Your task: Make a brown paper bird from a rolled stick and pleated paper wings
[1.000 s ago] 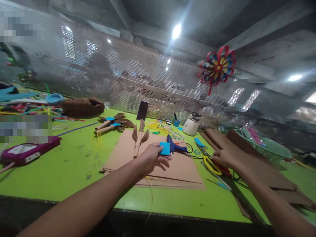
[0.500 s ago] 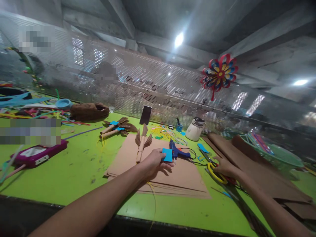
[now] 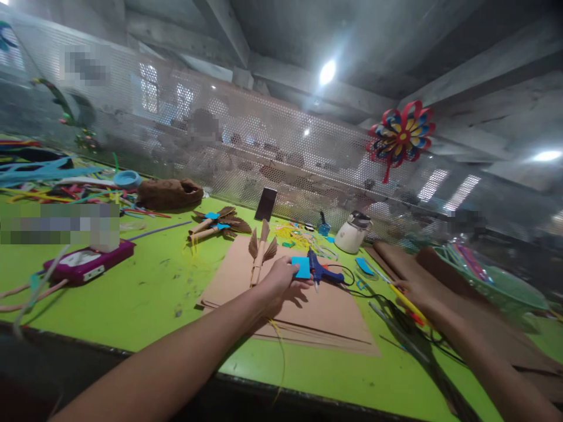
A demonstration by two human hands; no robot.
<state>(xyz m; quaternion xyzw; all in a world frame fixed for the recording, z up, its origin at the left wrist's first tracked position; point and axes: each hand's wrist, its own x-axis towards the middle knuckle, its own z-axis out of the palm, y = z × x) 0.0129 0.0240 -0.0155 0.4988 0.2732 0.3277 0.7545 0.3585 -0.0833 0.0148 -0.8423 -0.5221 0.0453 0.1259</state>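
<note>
My left hand pinches a small blue paper square above a stack of brown paper sheets. Just right of that square lies a blue glue gun with a black cord. My right hand is closed around yellow-handled scissors, whose blades point away to the upper left, near another blue paper piece. On the sheets, beyond my left wrist, rests a rolled brown paper piece with pleated fans. Similar fanned rolls with blue paper bits lie farther left.
A phone leans against the perforated screen. Yellow scraps and a white jug stand along the back. At right are brown paper and a green basket; at left, a purple power strip.
My right hand has lifted the scissors and turned them more edge-on. My left hand keeps the blue square in nearly the same place. The view has shifted slightly left.
</note>
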